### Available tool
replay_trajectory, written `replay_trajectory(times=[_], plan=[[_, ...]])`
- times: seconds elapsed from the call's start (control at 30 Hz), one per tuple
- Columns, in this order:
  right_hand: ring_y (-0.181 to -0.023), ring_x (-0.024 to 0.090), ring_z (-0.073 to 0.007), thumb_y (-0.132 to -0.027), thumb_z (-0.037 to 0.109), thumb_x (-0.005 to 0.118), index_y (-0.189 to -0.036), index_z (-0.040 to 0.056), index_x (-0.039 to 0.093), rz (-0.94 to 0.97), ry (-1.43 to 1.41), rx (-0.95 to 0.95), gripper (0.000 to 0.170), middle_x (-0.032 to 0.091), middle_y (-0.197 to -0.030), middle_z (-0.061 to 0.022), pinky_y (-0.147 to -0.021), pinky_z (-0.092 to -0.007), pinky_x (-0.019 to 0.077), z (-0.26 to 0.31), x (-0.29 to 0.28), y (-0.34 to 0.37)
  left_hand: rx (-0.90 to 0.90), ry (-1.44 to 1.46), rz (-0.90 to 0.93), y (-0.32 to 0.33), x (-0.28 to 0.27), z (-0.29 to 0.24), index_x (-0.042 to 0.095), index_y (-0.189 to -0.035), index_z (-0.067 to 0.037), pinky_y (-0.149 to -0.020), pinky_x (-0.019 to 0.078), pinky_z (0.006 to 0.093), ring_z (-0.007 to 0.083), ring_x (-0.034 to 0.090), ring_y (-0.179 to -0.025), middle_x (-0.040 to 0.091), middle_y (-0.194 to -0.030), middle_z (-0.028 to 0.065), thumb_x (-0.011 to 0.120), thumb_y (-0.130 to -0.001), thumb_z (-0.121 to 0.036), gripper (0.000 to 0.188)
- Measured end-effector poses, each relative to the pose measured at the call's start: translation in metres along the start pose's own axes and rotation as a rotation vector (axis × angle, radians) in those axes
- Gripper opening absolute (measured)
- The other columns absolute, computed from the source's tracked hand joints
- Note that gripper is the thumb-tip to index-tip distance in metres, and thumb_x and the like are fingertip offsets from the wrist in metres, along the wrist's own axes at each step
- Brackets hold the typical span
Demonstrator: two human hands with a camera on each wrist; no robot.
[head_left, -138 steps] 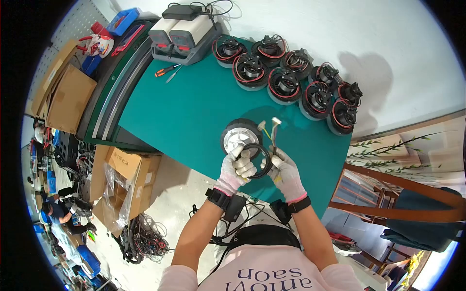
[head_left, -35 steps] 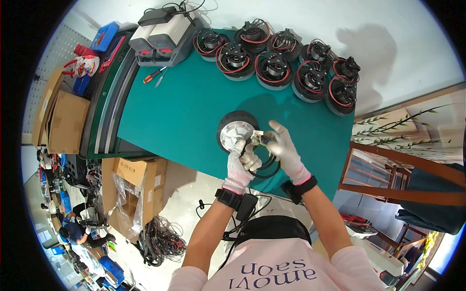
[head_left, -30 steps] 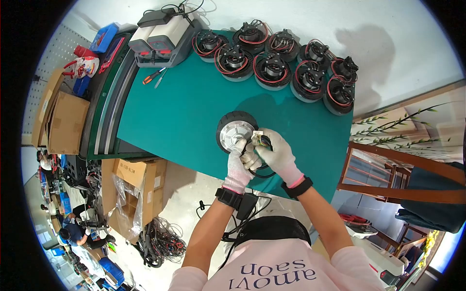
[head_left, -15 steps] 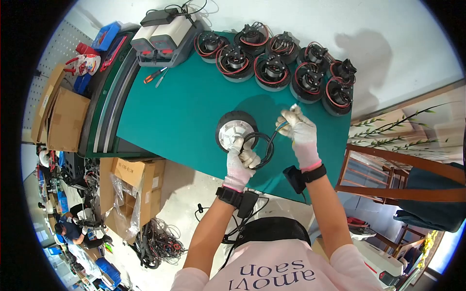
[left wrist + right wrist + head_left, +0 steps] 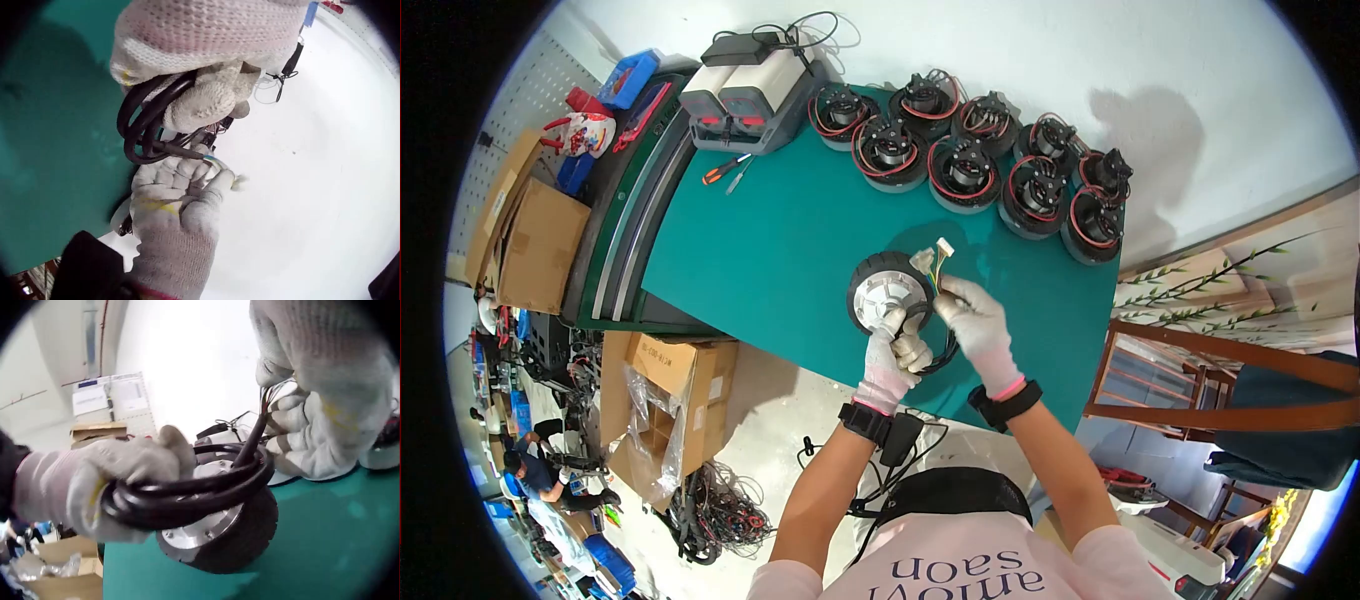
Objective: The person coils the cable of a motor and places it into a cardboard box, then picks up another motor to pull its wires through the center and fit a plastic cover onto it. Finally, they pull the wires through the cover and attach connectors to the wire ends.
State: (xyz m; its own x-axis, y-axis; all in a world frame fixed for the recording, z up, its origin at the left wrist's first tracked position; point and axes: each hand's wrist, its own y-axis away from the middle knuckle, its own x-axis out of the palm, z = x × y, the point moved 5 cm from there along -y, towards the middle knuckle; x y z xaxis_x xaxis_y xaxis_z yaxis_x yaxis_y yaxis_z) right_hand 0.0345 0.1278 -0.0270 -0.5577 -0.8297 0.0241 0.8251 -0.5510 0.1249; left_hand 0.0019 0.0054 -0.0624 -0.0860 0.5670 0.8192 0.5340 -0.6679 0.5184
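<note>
Black-tyred, silver-metal-hubbed wheel: on green tabletop; likely heavy, rigid; lift by tyre. Coiled black cable: at wheel's near right; likely springy. White-gloved left hand: curled round cable. White-gloved right hand: right of wheel, pinching thin multicoloured wires; likely fragile, hold cable instead.

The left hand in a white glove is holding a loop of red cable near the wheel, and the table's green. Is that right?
Not quite: the cable is black, not red; the right wrist view shows it. The left hand does hold it near the wheel, and the table is green.
</note>
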Motion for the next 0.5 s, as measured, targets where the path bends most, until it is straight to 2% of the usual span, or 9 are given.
replay_trajectory(times=[0.03,0.17,0.23,0.3,0.33,0.37,0.43,0.47,0.5], plan=[[-0.084,0.056,-0.0115,-0.082,0.004,0.061,-0.111,-0.0003,0.059,-0.007,0.041,-0.058,0.03,0.061,-0.094,-0.0042,-0.079,-0.0244,0.0444,0.003,0.004,0.002,0.015,-0.027,-0.03,0.002,0.005,0.0,0.05,-0.07,-0.01,-0.035,0.0189,0.023,0.0074,0.017,-0.033,0.02,-0.042,-0.0084,0.047,-0.092,-0.032,0.031],[-0.089,0.058,-0.0134,-0.081,0.004,0.062,-0.117,-0.0002,0.055,0.009,-0.074,-0.043,0.037,0.061,-0.095,-0.0047,-0.082,-0.0248,0.0443,0.001,0.001,-0.003,0.009,-0.001,0.071,0.0,0.002,0.001,0.05,-0.07,-0.01,-0.035,0.0192,0.0233,0.0077,0.018,-0.033,0.021,-0.042,-0.0083,0.047,-0.091,-0.032,0.03],[-0.081,0.058,-0.0131,-0.08,0.003,0.061,-0.114,-0.001,0.057,-0.017,-0.075,-0.11,0.034,0.061,-0.092,-0.0049,-0.076,-0.0242,0.0461,0.014,0.002,-0.01,-0.004,0.034,0.038,0.002,0.005,0.001,0.05,-0.07,-0.01,-0.035,0.0192,0.0233,0.0078,0.018,-0.033,0.021,-0.042,-0.0082,0.047,-0.091,-0.031,0.03],[-0.07,0.056,-0.01,-0.08,0.0,0.059,-0.106,-0.0013,0.06,-0.142,-0.222,0.22,0.026,0.06,-0.085,-0.0042,-0.064,-0.0224,0.0454,0.012,-0.003,-0.015,-0.003,0.026,0.043,0.004,0.005,0.001,0.049,-0.071,-0.01,-0.036,0.0193,0.0235,0.0077,0.017,-0.034,0.02,-0.043,-0.0076,0.046,-0.092,-0.031,0.029],[-0.061,0.052,-0.0077,-0.078,-0.001,0.057,-0.1,-0.0004,0.062,-0.151,-0.188,0.249,0.022,0.057,-0.076,-0.0019,-0.055,-0.0219,0.0418,0.003,-0.005,-0.022,-0.018,-0.015,0.086,0.002,-0.001,0.002,0.049,-0.071,-0.01,-0.036,0.0186,0.0236,0.0077,0.018,-0.034,0.021,-0.043,-0.0072,0.046,-0.092,-0.03,0.029],[-0.061,0.052,-0.0077,-0.078,-0.001,0.057,-0.1,-0.0004,0.062,-0.133,-0.179,0.228,0.022,0.057,-0.076,-0.0019,-0.055,-0.0219,0.0418,0.0,-0.01,-0.025,-0.029,-0.054,0.127,-0.001,-0.006,0.002,0.049,-0.07,-0.01,-0.035,0.018,0.0237,0.0077,0.018,-0.034,0.022,-0.043,-0.0068,0.046,-0.092,-0.03,0.029],[-0.06,0.051,-0.0074,-0.077,0.001,0.056,-0.098,0.0001,0.064,0.055,0.0,0.504,0.022,0.055,-0.07,0.0012,-0.053,-0.0221,0.0397,-0.006,-0.007,-0.022,-0.044,-0.049,0.102,0.0,0.001,-0.004,0.049,-0.068,-0.01,-0.034,0.0176,0.0239,0.0076,0.02,-0.033,0.023,-0.043,-0.0066,0.047,-0.091,-0.028,0.029],[-0.06,0.051,-0.0086,-0.076,0.005,0.056,-0.094,0.0017,0.066,0.155,0.128,0.517,0.021,0.055,-0.066,0.001,-0.051,-0.022,0.0376,-0.006,-0.004,-0.024,-0.071,-0.106,0.077,0.002,0.002,-0.005,0.049,-0.067,-0.01,-0.034,0.0181,0.0238,0.0074,0.02,-0.033,0.023,-0.043,-0.0072,0.049,-0.09,-0.03,0.031],[-0.06,0.051,-0.0086,-0.076,0.005,0.056,-0.094,0.0017,0.066,0.162,0.14,0.529,0.021,0.055,-0.066,0.001,-0.051,-0.022,0.0376,-0.004,-0.007,-0.026,-0.108,-0.162,0.047,0.005,0.001,-0.004,0.049,-0.065,-0.01,-0.034,0.0186,0.0238,0.0071,0.02,-0.033,0.023,-0.042,-0.0079,0.051,-0.089,-0.032,0.033]])
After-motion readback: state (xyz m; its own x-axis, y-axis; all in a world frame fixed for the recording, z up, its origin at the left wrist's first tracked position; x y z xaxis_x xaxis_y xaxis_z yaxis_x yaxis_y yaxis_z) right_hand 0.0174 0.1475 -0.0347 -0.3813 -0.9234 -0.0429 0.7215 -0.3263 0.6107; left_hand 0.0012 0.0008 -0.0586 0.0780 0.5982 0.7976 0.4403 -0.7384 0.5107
